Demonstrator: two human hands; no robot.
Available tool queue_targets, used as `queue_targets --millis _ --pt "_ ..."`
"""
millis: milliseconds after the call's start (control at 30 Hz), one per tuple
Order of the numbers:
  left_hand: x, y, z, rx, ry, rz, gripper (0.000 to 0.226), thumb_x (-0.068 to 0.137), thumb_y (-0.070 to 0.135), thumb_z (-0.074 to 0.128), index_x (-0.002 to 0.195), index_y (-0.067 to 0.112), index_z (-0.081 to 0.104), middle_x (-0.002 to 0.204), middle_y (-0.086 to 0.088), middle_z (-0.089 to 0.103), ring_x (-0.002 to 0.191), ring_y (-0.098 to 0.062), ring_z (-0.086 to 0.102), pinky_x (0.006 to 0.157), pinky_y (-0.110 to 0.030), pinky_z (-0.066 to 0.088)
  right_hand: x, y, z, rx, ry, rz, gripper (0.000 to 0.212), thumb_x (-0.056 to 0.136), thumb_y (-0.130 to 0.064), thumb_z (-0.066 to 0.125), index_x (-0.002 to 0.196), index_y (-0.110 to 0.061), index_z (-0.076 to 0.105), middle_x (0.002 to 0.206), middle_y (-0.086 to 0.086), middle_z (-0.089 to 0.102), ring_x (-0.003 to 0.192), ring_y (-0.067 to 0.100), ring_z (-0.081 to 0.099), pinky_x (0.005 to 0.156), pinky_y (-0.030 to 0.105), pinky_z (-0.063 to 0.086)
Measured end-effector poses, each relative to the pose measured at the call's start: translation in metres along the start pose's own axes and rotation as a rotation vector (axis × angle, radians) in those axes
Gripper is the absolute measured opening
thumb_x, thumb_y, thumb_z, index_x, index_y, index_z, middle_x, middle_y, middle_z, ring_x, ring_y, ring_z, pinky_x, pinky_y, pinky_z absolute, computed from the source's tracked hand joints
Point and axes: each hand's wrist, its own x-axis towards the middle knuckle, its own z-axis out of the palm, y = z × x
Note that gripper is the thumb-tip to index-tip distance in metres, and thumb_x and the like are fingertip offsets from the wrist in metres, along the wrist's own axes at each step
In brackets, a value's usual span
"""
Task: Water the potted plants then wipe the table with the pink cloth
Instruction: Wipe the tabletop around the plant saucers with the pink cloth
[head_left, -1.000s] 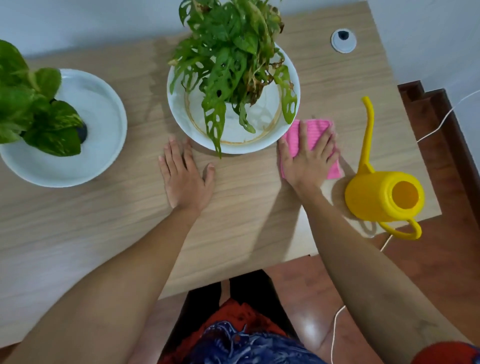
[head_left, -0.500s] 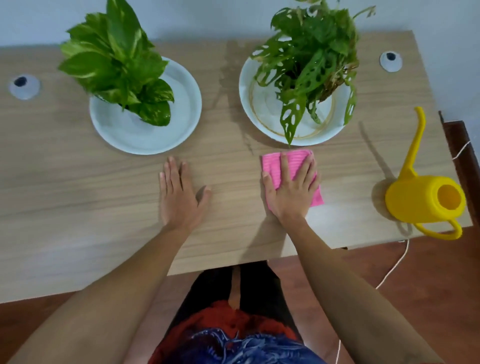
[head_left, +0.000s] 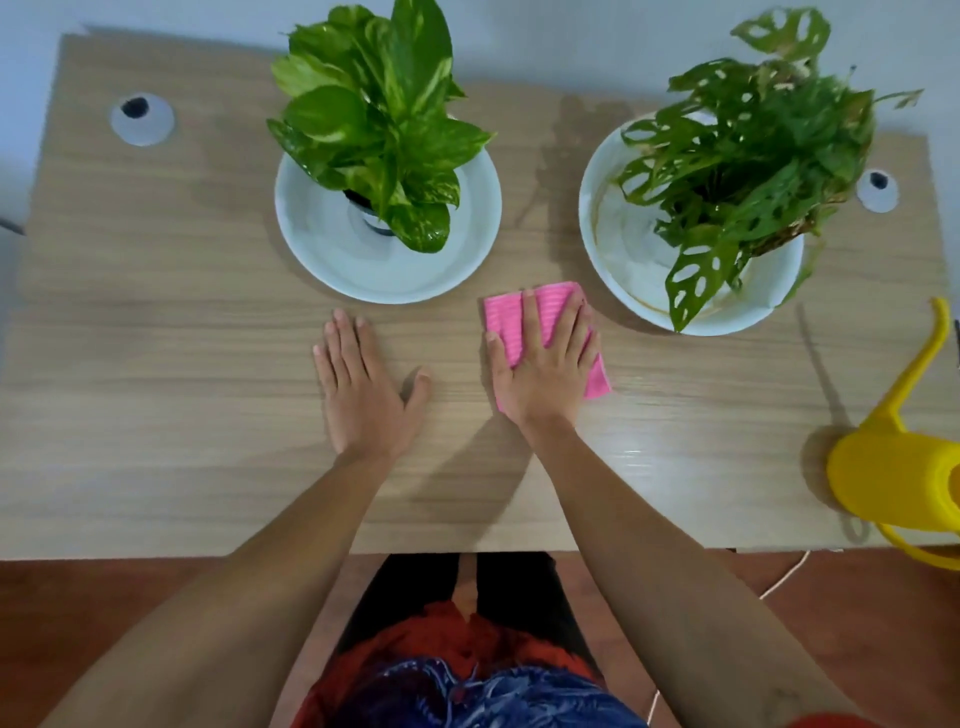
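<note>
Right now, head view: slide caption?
Right hand presses pink cloth flat on table; left hand rests beside it.

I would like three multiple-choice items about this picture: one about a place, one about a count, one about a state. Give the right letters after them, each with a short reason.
1. Where does the yellow watering can stand?
A. at the table's right edge
B. between the two plants
C. on the floor

2. How many potted plants stand on the table?
A. one
B. two
C. three

3. How does the right hand meet the pink cloth?
A. lifts it in a fist
B. lies flat on it, fingers straight
C. does not touch it

Answers:
1 A, the can is by the right edge, right of both plants.
2 B, the broad-leaved plant and the holed-leaf plant each stand on a white saucer.
3 B, the palm covers the cloth on the tabletop.
</note>
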Motion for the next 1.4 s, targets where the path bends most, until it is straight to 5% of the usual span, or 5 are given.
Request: queue_targets --millis 333,733,867,1133,1400 --pt "0.0 0.001 0.004 -0.007 0.053 -0.002 0.095 0.093 0.058 0.046 0.158 -0.004 0.016 0.168 -0.025 0.009 0.157 -0.038 0.008 0.128 -0.051 0.004 0.085 -0.031 -0.003 -0.03 0.014 -0.049 0.071 0.098 -0.063 0.016 0.16 -0.029 0.012 0.168 0.017 0.008 0.155 0.034 0.006 0.125 0.051 0.003" --pt "0.002 0.001 0.005 0.009 0.024 -0.01 0.099 0.091 0.062 0.042 0.159 -0.004 0.013 0.168 -0.025 0.007 0.157 -0.037 0.004 0.128 -0.052 0.004 0.17 -0.044 -0.012 -0.135 -0.044 -0.107 0.083 0.091 -0.055 0.037 0.16 -0.025 0.005 0.166 0.024 0.002 0.154 0.038 0.002 0.124 0.053 0.004" --pt "0.002 0.001 0.006 -0.002 0.045 0.017 0.097 0.092 0.061 0.042 0.158 -0.005 0.016 0.168 -0.027 0.009 0.157 -0.04 0.007 0.127 -0.053 0.004 0.145 -0.035 -0.015 -0.079 -0.067 -0.131 0.078 0.093 -0.063 0.018 0.16 -0.026 0.006 0.168 0.018 0.002 0.155 0.034 0.001 0.125 0.052 0.003" --pt "-0.007 0.009 0.002 -0.043 -0.006 0.204 0.087 0.094 0.051 0.039 0.156 -0.007 0.02 0.166 -0.028 0.013 0.156 -0.04 0.008 0.127 -0.056 0.006 0.017 0.045 -0.012 -0.004 -0.049 -0.148 0.069 0.1 -0.063 0.022 0.16 -0.027 0.015 0.168 0.012 0.012 0.155 0.031 0.008 0.125 0.049 0.006" --pt "-0.011 0.121 0.018 -0.055 -0.121 0.419 0.086 0.092 0.05 0.039 0.157 -0.003 0.021 0.168 -0.022 0.011 0.158 -0.033 0.005 0.129 -0.042 -0.001 -0.018 0.159 -0.025 -0.004 -0.035 0.114 0.075 0.097 -0.069 0.022 0.16 -0.028 0.014 0.169 0.009 0.007 0.156 0.026 0.003 0.126 0.047 0.002"
